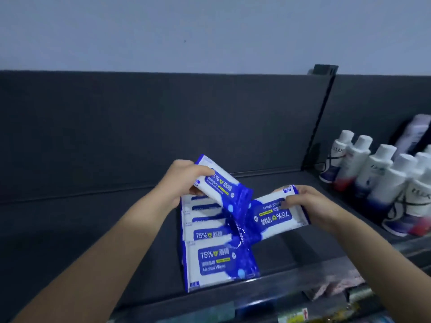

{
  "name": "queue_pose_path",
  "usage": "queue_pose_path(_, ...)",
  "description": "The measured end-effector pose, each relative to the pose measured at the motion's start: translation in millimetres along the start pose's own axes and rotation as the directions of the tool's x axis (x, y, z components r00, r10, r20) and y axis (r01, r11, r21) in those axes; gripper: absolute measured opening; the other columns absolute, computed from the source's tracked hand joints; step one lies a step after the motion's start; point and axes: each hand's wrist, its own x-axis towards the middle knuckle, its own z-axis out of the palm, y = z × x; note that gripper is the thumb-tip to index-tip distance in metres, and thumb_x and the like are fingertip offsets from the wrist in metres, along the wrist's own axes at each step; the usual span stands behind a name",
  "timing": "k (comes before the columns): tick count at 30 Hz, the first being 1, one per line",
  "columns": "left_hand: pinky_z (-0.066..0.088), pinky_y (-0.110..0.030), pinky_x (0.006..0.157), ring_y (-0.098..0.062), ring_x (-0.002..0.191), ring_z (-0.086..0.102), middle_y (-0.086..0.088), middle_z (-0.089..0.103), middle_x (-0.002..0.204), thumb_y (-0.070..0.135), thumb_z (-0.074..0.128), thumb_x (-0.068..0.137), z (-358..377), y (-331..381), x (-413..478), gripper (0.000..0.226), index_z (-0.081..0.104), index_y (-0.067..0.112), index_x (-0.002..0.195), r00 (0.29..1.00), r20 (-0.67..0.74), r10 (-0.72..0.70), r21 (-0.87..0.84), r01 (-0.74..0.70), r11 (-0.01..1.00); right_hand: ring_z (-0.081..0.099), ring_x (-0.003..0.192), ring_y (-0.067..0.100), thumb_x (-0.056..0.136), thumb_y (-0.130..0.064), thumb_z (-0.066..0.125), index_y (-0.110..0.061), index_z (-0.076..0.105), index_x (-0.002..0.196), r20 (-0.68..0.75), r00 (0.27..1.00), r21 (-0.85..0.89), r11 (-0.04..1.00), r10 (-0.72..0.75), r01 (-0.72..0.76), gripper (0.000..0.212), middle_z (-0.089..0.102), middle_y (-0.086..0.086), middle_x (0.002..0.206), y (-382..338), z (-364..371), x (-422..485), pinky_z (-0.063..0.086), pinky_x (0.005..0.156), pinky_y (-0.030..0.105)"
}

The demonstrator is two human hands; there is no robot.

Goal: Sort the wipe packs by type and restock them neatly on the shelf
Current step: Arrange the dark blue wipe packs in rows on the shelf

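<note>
**A:** Hand status?

**B:** Left hand point(184, 180): closed round the upper end of the blue-and-white soft plastic left-held pack point(219, 186), raised and tilted above the back of the row. Right hand point(310, 203): gripping the right end of the blue-and-white soft plastic right-held pack point(275, 217), print upside down from the head view. Blue ends of both meeting at the centre; touching or merely overlapping, cannot tell.

**A:** Location of shelved stock?

**B:** Row of matching blue-and-white wipe packs point(217, 257), lying flat and overlapped front to back on the dark grey shelf deck point(93, 229), front pack near the deck's front lip.

**A:** Procedure for the step in hand?

**B:** Probably placement of both held packs.
- Confirm type against the "75%" label first.
- Rotate the right-held pack until the print matches the row.
- Lay one at a time behind the rear pack, with the same overlap and the edges in line.
- Grip lightly: soft film, likely to buckle or slide.

**A:** Surroundings and obstructions?

**B:** Right of the dark upright divider point(318, 127): white plastic bottles with white caps point(373, 173), standing in rows, apart from the packs but close beside the right forearm. Keep that arm clear when withdrawing. Below the deck: blurred goods on a lower shelf point(338, 283), not identifiable.
</note>
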Motion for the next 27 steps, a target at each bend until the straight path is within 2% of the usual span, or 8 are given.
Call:
queue_pose_path(2,0.047,-0.029,0.059,-0.023,0.069,0.059,-0.014,0.067,0.082,0.013,0.067,0.083,17,4,28,0.014,0.055,0.008,0.085,0.999,0.016,0.037,0.026,-0.037,0.999,0.07,0.078,0.034,0.057,-0.002,0.063,0.001,0.07,0.094,-0.022,1.0,-0.007,1.0,-0.01,0.01,0.038,0.071,0.026,0.094,-4,-13,14,0.054,0.077,0.041)
queue_pose_path(5,0.052,-0.031,0.071,-0.019,0.077,0.065,-0.007,0.067,0.093,0.008,0.064,0.085,49,6,61,0.018,0.052,0.013,0.098,0.999,0.032,0.029,-0.061,-0.027,0.998,0.07,0.076,0.034,0.057,-0.001,0.061,-0.002,0.073,0.087,-0.048,0.999,0.062,0.998,-0.02,0.023,0.033,0.07,0.026,0.094,-9,-33,31,0.057,0.07,0.039)
queue_pose_path(8,0.053,-0.028,0.067,-0.019,0.086,0.066,-0.007,0.065,0.104,0.002,0.064,0.083,79,-1,90,0.032,0.047,0.014,0.107,0.998,0.057,0.004,-0.036,-0.002,0.999,0.069,0.079,0.036,0.055,-0.002,0.06,0.001,0.072,0.091,-0.086,0.996,0.072,0.997,0.003,0.003,0.038,0.07,0.028,0.095,-7,-56,52,0.055,0.074,0.041)
queue_pose_path(14,0.051,-0.031,0.079,-0.022,0.099,0.062,-0.009,0.061,0.111,0.002,0.057,0.087,112,-20,133,0.03,0.041,0.013,0.109,0.995,-0.095,0.006,0.038,-0.002,0.999,0.064,0.061,0.031,0.05,-0.001,0.053,0.003,0.062,0.082,-0.1,0.994,-0.074,0.996,0.034,-0.041,0.033,0.064,0.024,0.073,-1,-98,98,0.051,0.056,0.031)
queue_pose_path(20,0.051,-0.037,0.085,-0.026,0.102,0.062,-0.011,0.062,0.112,0.002,0.05,0.088,119,-42,158,0.022,0.047,0.005,0.11,0.987,-0.155,-0.05,0.143,0.073,0.987,0.048,0.045,0.019,0.051,-0.002,0.048,-0.003,0.053,0.066,0.057,0.998,-0.08,0.997,-0.005,0.01,0.015,0.048,0.011,0.054,-6,-110,125,0.039,0.046,0.022)
queue_pose_path(22,0.053,-0.03,0.075,-0.021,0.093,0.063,-0.009,0.065,0.106,0.006,0.058,0.086,119,-44,162,0.022,0.053,0.005,0.107,0.992,-0.121,-0.027,0.254,0.057,0.965,0.053,0.052,0.021,0.053,-0.003,0.053,-0.004,0.058,0.068,0.053,0.998,-0.091,0.995,-0.036,0.041,0.016,0.054,0.013,0.059,-4,-100,141,0.041,0.053,0.027)
queue_pose_path(24,0.044,-0.019,0.057,-0.014,0.076,0.059,0.0,0.064,0.088,0.015,0.071,0.08,117,-42,162,0.018,0.057,0.01,0.091,0.992,-0.082,0.094,0.491,-0.042,0.87,0.058,0.061,0.024,0.054,-0.002,0.061,-0.006,0.063,0.07,-0.023,0.997,-0.123,0.989,-0.08,0.077,0.016,0.06,0.014,0.064,3,-88,156,0.045,0.061,0.031)
queue_pose_path(27,0.038,-0.021,0.053,-0.012,0.067,0.055,0.006,0.058,0.074,0.031,0.077,0.077,112,-41,164,0.029,0.052,0.016,0.075,0.974,-0.052,0.219,0.668,-0.129,0.733,0.064,0.066,0.025,0.067,0.007,0.073,-0.005,0.065,0.078,-0.08,0.993,-0.095,0.992,-0.091,0.084,0.019,0.067,0.01,0.07,17,-80,171,0.049,0.059,0.028)
